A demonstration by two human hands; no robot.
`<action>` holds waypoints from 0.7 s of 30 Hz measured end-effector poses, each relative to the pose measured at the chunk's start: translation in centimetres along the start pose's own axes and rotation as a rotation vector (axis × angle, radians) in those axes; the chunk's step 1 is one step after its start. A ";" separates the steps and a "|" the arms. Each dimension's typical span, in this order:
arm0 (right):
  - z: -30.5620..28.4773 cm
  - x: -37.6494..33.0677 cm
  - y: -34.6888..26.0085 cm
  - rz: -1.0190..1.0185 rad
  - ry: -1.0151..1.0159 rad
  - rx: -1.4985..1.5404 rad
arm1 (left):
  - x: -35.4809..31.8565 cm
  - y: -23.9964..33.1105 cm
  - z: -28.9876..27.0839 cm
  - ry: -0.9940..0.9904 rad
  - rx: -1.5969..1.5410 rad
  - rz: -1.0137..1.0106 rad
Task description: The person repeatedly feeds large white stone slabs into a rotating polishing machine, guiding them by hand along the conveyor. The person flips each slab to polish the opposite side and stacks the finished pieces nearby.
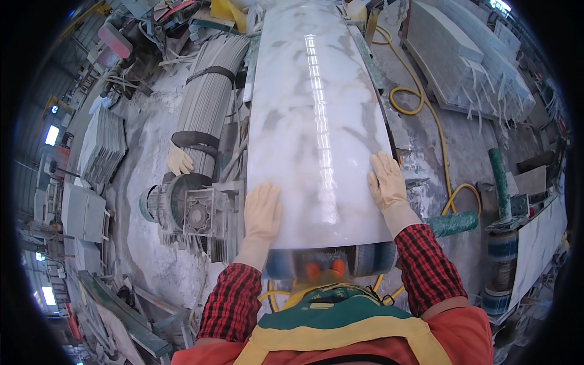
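Note:
A long polished slab (292,152), white with grey patches like marble, stretches away from me with a strip of light reflected along it. My left hand (262,210), in a cream rubber glove, lies flat on its near left edge, fingers stretched forward. Farther along the right edge rests my right hand (387,179), gloved the same way, fingers extended and slightly apart on the surface. Neither hand is wrapped round anything. Beneath the slab's near end, blue rollers (374,260) show in part.
Left of the slab stand a dusty motor (198,210) and a strapped bundle of grey strips (210,97), with another cream glove (179,160) against it. A yellow hose (435,121) curls along the floor at right. A green roller (453,224) juts out near my right forearm; stacked slabs (450,55) stand beyond.

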State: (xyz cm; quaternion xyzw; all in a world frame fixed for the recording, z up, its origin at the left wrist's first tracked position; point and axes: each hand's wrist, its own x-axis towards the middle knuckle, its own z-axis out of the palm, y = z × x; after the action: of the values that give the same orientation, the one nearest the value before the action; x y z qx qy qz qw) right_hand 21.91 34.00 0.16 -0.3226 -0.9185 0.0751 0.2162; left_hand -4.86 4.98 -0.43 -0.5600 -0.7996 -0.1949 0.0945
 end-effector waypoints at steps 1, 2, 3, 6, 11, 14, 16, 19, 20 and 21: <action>0.1 -0.1 0.1 -0.001 0.006 -0.006 | 0.2 0.2 -0.3 -0.016 0.001 -0.006; 0.3 -0.2 0.3 -0.003 0.011 -0.012 | 0.3 0.4 -0.4 -0.032 0.002 -0.012; 0.4 -0.3 0.4 -0.004 0.016 -0.018 | 0.3 0.4 -0.4 -0.029 0.004 -0.011; 0.3 -0.4 0.1 0.015 0.011 -0.022 | 0.0 0.4 -0.4 -0.022 0.011 -0.014; 0.4 -0.8 0.3 0.014 0.019 -0.020 | -0.2 0.6 -0.7 -0.102 0.003 -0.051; 0.3 -1.0 0.2 0.017 0.005 -0.012 | -0.6 0.5 -0.7 -0.095 -0.001 -0.049; 0.1 -1.0 0.0 0.018 0.003 -0.010 | -0.8 0.5 -0.6 -0.094 0.001 -0.048; 0.0 -1.1 -0.2 0.013 0.024 -0.013 | -0.9 0.5 -0.6 -0.094 0.005 -0.048; 0.1 -1.3 0.0 0.010 0.033 -0.012 | -0.9 0.6 -0.7 -0.095 0.006 -0.048; 0.1 -1.4 0.1 0.006 0.042 -0.010 | -0.9 0.7 -0.7 -0.097 0.006 -0.047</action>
State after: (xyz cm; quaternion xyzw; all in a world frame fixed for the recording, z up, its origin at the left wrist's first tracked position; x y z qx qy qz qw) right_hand 22.87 33.16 -0.48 -0.3280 -0.9131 0.0646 0.2335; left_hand -3.93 4.09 0.03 -0.5495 -0.8168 -0.1675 0.0526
